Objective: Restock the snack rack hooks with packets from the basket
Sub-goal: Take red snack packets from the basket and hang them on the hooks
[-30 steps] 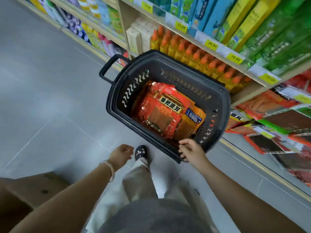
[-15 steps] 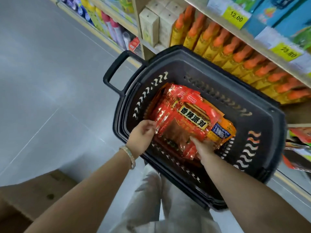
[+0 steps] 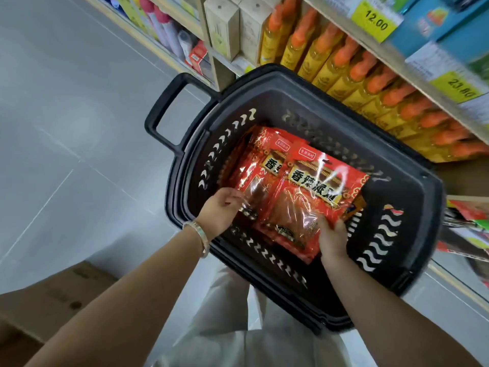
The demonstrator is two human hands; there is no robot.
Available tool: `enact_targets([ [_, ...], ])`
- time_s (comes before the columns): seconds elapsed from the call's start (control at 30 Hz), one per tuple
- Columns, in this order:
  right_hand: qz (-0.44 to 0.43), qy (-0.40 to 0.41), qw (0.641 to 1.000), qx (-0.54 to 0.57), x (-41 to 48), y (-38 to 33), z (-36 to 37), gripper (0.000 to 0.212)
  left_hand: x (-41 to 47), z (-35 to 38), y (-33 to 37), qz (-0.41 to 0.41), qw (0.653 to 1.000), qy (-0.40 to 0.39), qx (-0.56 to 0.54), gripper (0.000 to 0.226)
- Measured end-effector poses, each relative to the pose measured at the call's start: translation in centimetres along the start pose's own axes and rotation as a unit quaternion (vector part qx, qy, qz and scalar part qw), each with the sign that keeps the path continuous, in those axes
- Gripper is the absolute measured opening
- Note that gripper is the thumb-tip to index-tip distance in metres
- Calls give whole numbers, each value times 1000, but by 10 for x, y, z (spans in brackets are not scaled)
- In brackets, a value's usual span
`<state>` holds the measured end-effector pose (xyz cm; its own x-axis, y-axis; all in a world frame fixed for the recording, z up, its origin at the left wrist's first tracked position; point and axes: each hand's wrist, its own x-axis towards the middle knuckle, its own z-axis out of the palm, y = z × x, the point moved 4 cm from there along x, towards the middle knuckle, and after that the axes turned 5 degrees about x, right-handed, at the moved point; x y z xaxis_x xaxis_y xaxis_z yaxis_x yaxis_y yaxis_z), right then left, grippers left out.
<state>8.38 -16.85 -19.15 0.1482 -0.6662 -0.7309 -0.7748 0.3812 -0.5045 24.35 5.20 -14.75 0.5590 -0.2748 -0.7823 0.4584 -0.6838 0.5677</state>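
Note:
A black plastic basket [image 3: 412,234] stands on the floor below me, with its handle [image 3: 165,107] at the left. Inside lies a stack of red snack packets [image 3: 299,197] with black and yellow lettering. My left hand [image 3: 221,211], with a bracelet on the wrist, grips the near left edge of the packets. My right hand [image 3: 332,238] holds their near right corner. An orange packet [image 3: 357,207] peeks out under the stack at the right.
Shelves run along the right: orange-capped yellow bottles [image 3: 370,83], beige boxes [image 3: 227,25], yellow price tags [image 3: 375,19]. Hanging snack packets [image 3: 473,221] show at the far right edge. A cardboard box [image 3: 53,300] sits at the lower left on the grey floor.
I have leaned closer to the basket. Both hands went from its near rim and the air into it, and now hold the near edge of the red packets.

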Motion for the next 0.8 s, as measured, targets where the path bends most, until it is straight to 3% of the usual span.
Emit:
enact_targets([
  [0.07, -2, -36, 999, 27, -7, -13, -7, 18, 1, 1, -1, -9, 1000, -2, 18, 17],
  [0.1, 2, -54, 998, 44, -10, -20, -10, 12, 2, 1, -1, -16, 1000, -9, 26, 27],
  [0.27, 91, -196, 966, 139, -32, -37, 3, 31, 1, 3, 5, -71, 993, -83, -37, 76],
  [0.3, 106, -231, 958, 132, -36, -37, 10, 36, 2, 2, 5, -75, 991, -101, -54, 74],
  [0.37, 110, -274, 952, 77, -40, -34, 27, 53, 3, 2, 3, -72, 988, -104, -92, 47],
  [0.43, 66, -255, 964, 12, -35, -34, 40, 47, 5, -4, 0, -61, 993, -50, -91, 21],
  [0.53, -15, -132, 990, -39, -10, -35, 43, 25, 7, -17, -5, -63, 994, 46, -73, 12],
  [0.63, -11, -26, 997, -66, 17, -27, 39, 58, 7, -24, -9, -76, 991, 80, -74, 27],
  [0.8, 65, -13, 984, -164, 43, -17, 54, 111, 9, -20, -6, -73, 993, 65, -67, 28],
])
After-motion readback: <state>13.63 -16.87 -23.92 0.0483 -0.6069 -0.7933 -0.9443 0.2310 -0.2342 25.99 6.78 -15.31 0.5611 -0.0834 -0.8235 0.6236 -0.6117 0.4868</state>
